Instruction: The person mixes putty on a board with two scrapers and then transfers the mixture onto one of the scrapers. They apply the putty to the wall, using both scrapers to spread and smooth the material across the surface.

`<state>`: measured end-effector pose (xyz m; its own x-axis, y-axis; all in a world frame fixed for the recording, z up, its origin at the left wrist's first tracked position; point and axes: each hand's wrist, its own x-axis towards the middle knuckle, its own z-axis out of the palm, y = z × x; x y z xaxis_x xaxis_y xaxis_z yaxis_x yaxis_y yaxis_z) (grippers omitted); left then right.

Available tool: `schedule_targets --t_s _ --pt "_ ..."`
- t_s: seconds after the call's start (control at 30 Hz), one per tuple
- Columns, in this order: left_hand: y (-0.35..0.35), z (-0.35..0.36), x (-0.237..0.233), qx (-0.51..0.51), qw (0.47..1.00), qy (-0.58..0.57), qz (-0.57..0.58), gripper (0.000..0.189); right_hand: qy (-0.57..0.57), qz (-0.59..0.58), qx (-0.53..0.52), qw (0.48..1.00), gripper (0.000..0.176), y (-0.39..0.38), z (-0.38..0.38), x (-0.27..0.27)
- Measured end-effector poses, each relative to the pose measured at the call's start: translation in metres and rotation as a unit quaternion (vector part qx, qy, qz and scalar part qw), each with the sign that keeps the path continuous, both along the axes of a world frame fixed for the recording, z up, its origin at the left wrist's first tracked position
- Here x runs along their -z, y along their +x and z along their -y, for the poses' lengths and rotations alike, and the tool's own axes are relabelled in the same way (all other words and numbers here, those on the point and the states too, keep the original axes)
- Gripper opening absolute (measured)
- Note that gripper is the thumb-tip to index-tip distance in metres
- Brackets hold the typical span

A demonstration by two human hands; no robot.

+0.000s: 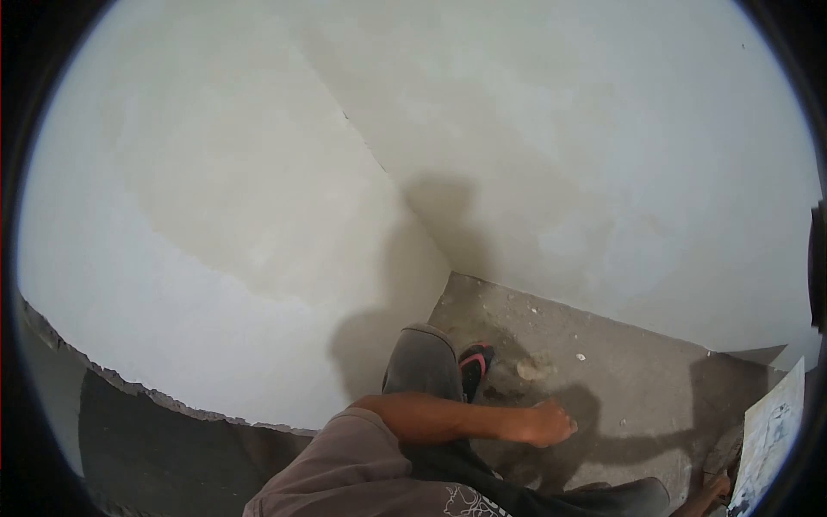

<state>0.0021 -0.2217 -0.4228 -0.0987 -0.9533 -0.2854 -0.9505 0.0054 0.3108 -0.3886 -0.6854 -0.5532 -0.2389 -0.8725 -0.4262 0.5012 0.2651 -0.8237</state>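
Note:
Across the lower middle stretches my left forearm, ending in my left hand, which is curled into a fist above the concrete floor, touching nothing. No object shows in it. At the bottom right, my right hand is closed at the lower left edge of a flat, pale board with grey-white smears, tilted steeply. Most of its fingers are hidden or in shadow. Two pale, smooth walls meet in a corner in front of me, with damp-looking darker patches.
My bent knee is close to the left wall, with a black and red shoe beside it. Small pale crumbs lie on the concrete floor. A rough edge runs along the left wall's bottom, above a dark surface. My shadow falls on the corner.

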Motion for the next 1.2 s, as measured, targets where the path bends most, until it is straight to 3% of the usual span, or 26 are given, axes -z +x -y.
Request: schedule_targets --t_s 0.13,0.63,0.83,1.07,1.2 --pt "-0.014 -0.004 0.0 -0.001 0.999 -0.04 -0.023 0.038 -0.006 -0.001 -0.009 1.0 0.062 -0.009 -0.016 0.002" --pt "-0.009 -0.01 -0.019 0.03 1.0 0.006 0.0 0.047 0.0 -0.011 -0.058 0.998 0.063 -0.016 -0.136 0.004" --pt "-0.003 -0.019 -0.029 0.032 0.999 -0.007 0.013 0.037 0.01 -0.028 -0.072 0.997 0.064 -0.017 -0.194 0.002" --pt "0.004 -0.03 -0.045 -0.047 0.998 -0.03 -0.038 0.029 0.007 -0.038 -0.073 0.997 0.065 -0.015 -0.245 -0.003" --pt "0.012 -0.025 -0.031 -0.062 0.998 -0.003 -0.032 0.028 0.003 -0.029 -0.069 0.997 0.065 -0.017 -0.258 -0.003"
